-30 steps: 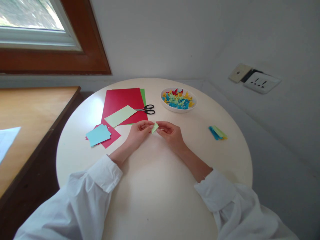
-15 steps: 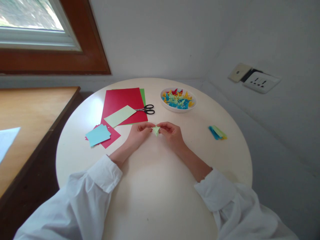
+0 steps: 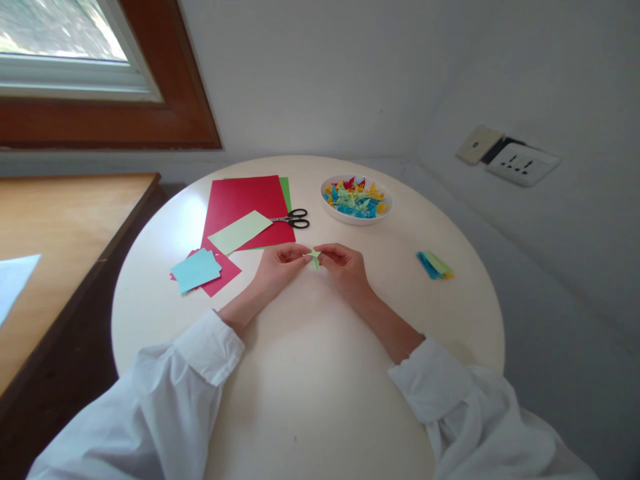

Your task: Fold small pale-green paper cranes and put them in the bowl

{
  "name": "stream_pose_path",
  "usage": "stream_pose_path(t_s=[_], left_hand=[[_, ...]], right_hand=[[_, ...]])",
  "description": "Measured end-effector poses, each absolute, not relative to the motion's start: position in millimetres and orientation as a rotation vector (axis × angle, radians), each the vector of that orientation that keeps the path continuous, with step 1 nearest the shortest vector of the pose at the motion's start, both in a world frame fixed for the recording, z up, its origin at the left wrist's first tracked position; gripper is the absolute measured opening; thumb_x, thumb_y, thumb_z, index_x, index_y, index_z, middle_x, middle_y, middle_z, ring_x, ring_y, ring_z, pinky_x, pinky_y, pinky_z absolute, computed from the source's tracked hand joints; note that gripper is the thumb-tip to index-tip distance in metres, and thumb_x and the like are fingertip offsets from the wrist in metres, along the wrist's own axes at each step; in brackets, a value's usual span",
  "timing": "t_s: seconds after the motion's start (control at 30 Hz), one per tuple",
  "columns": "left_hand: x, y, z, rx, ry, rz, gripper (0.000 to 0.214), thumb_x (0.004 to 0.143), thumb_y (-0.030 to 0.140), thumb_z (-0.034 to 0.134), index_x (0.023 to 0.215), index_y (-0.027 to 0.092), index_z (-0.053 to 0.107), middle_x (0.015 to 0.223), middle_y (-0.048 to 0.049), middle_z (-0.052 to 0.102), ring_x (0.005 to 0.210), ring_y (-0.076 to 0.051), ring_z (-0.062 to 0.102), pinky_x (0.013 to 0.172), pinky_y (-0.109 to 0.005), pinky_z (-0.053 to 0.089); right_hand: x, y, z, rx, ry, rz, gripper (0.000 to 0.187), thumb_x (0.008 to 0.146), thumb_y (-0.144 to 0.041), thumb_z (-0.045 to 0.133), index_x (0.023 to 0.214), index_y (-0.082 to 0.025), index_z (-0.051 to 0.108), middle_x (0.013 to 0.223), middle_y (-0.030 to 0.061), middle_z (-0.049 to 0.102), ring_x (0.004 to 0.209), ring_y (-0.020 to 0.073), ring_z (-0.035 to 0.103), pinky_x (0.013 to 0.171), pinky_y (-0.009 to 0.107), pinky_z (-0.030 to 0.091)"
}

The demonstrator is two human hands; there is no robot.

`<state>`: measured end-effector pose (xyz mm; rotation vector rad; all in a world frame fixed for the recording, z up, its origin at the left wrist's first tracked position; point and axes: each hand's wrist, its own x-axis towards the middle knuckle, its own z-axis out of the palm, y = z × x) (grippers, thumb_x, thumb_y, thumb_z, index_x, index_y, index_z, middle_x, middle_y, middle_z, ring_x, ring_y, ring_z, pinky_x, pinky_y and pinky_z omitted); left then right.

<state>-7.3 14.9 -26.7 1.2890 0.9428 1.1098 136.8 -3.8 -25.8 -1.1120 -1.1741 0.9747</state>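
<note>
A small piece of folded light green paper (image 3: 315, 259) is pinched between both hands at the middle of the table. My left hand (image 3: 283, 265) grips its left side with thumb and fingers closed. On the other side, my right hand (image 3: 346, 267) holds it the same way. Part of the paper is hidden by the fingertips; a narrow point hangs down toward me. Beyond the hands stands a white dish (image 3: 350, 219) filled with several folded paper figures in red, yellow, green and blue.
Black-handled scissors (image 3: 299, 219) lie on a red sheet (image 3: 240, 200), beside a pale green strip (image 3: 241, 231). Light blue paper pieces (image 3: 196, 271) sit at left over red ones. Several folded papers (image 3: 435, 265) rest at right. A wooden desk (image 3: 65, 227) stands left of the round table (image 3: 310, 387).
The green paper has gone from a broad triangle to a narrower, more star-like outline. My left thumb has shifted slightly right along it; the rest stays in place.
</note>
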Motion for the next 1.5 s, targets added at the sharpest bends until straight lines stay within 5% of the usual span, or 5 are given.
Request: stream_pose_path(t_s=[0.87, 1.17, 1.5], left_hand=[[-6.6, 15.9, -25.0, 1.195, 0.948, 1.179, 0.025, 0.057, 0.029, 0.076, 0.071, 0.013, 0.062, 0.059, 0.0014, 0.061, 0.053, -0.008, 0.053, 0.052, -0.02, 0.037], [-6.6, 15.6, -25.8, 1.288, 0.882, 1.187, 0.017, 0.062, 0.026, 0.07, 0.072, 0.014, 0.063, 0.056, 0.0035, 0.056, 0.05, -0.006, 0.045, 0.048, -0.019, 0.031], [-8.5, 14.5, -21.4, 1.09, 0.926, 1.121, 0.02, 0.06, 0.021, 0.066, 0.078, 0.014, 0.07, 0.064, -0.0007, 0.063, 0.061, -0.01, 0.054, 0.062, -0.023, 0.041]], right_hand=[[135.9, -1.4, -29.8, -1.051, -1.084, 1.022, 0.02, 0.055, -0.026, 0.073, 0.069, -0.018, 0.061, 0.067, -0.0006, 0.066, 0.064, 0.0132, 0.062, 0.066, 0.028, 0.052], [136.4, -1.3, -30.9, -1.045, -1.18, 0.947, 0.009, 0.059, -0.023, 0.067, 0.062, -0.019, 0.06, 0.062, -0.0013, 0.064, 0.06, 0.0125, 0.059, 0.06, 0.026, 0.049], [138.9, -4.2, -27.4, -1.088, -1.154, 1.081, 0.021, 0.066, -0.03, 0.066, 0.083, -0.019, 0.071, 0.08, 0.0025, 0.071, 0.07, 0.0135, 0.063, 0.071, 0.031, 0.052]])
